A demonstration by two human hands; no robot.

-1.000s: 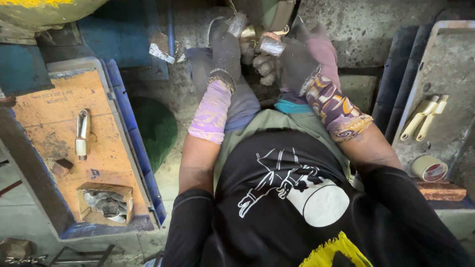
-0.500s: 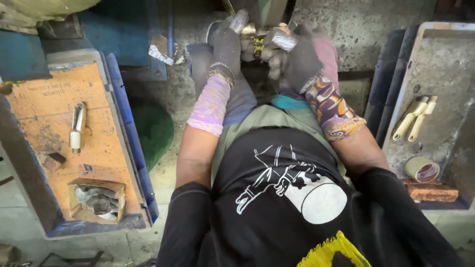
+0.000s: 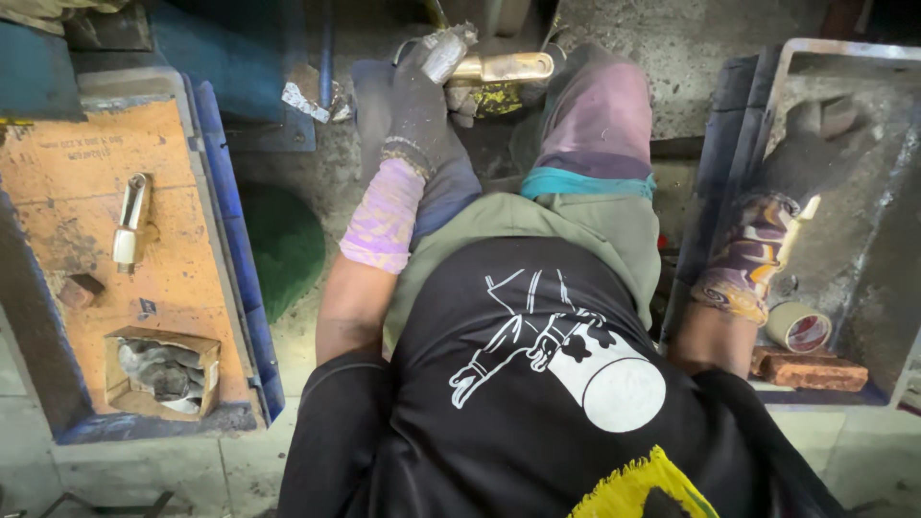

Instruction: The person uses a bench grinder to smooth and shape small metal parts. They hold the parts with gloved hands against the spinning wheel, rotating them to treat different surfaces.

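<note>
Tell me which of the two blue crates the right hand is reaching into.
The open grey-floored blue crate at the person's right: the gloved right hand is inside it, above the tape roll. The other blue crate, at the left, is covered by an orange board.

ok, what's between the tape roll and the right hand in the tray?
Head view: a pale stick beside the patterned sleeve, between the tape roll and the right hand.

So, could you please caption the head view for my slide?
Gloved left hand grips a metal part by a brass piece; right hand reaches into a grey tray.
</note>
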